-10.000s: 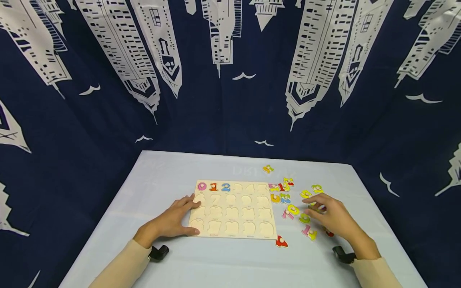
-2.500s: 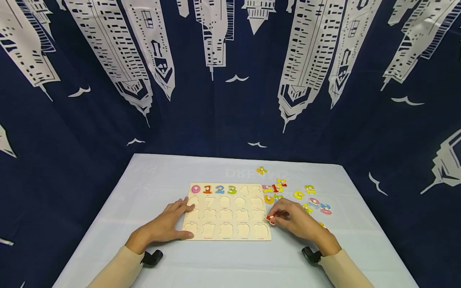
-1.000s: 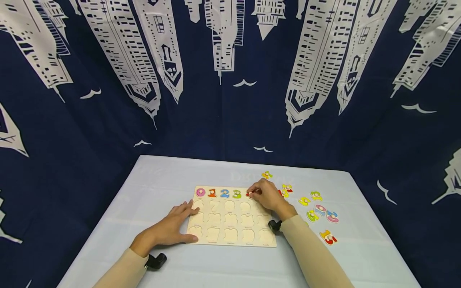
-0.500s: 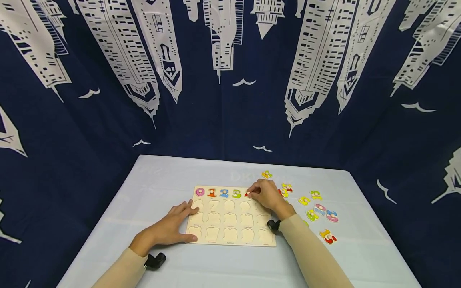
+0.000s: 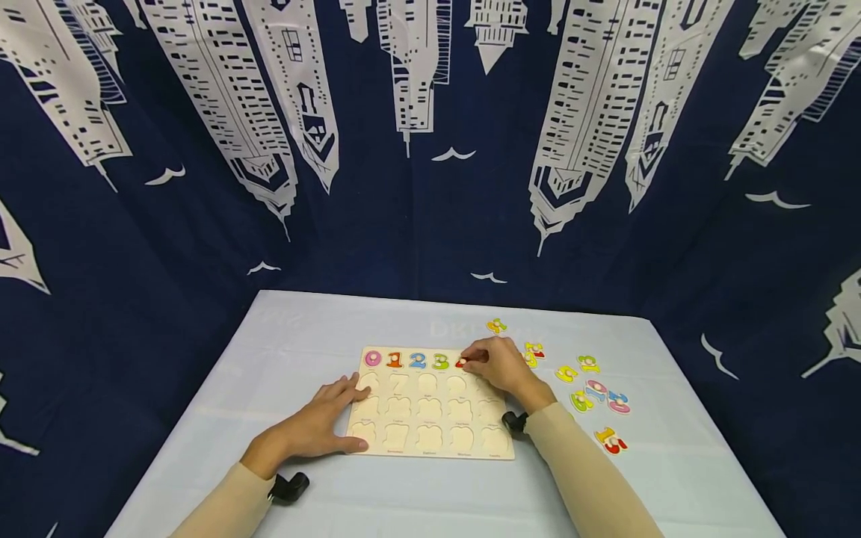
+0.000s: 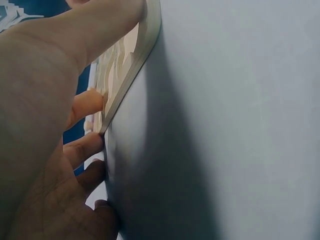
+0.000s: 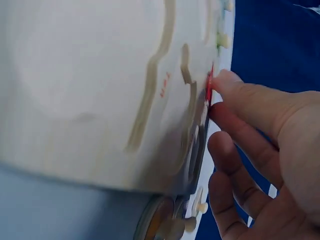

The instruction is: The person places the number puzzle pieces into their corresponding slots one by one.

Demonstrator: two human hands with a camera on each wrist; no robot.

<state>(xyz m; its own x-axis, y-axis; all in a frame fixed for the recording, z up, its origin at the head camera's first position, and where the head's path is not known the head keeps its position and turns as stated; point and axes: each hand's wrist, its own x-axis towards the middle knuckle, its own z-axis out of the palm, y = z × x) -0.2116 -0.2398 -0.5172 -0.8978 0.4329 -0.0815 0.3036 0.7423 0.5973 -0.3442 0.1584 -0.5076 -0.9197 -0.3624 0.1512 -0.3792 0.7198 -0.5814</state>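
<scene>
A wooden number puzzle board (image 5: 413,418) lies on the white table. Its top row holds a pink 0 (image 5: 373,359), an orange-red 1 (image 5: 394,360), a blue 2 (image 5: 418,361) and a green 3 (image 5: 440,362). My left hand (image 5: 312,422) rests at the board's left edge, fingers spread, thumb at the lower corner. With thumb and forefinger my right hand (image 5: 501,366) pinches a red number 4 piece (image 5: 460,362) at the slot right of the 3; the hand partly covers it. In the right wrist view the red piece (image 7: 209,90) appears edge-on, close to the board surface.
Loose number pieces lie right of the board, among them a red-and-yellow 15 (image 5: 610,441), a green-yellow one (image 5: 581,401) and a pink-and-blue one (image 5: 619,403). A yellow-orange piece (image 5: 496,326) lies behind the board. A dark blue printed cloth (image 5: 417,224) hangs behind the table.
Since ten seconds ago the green 3 has entered the board, and the red 4 has come from the table to the top row in my right hand. Over the last second both hands barely move.
</scene>
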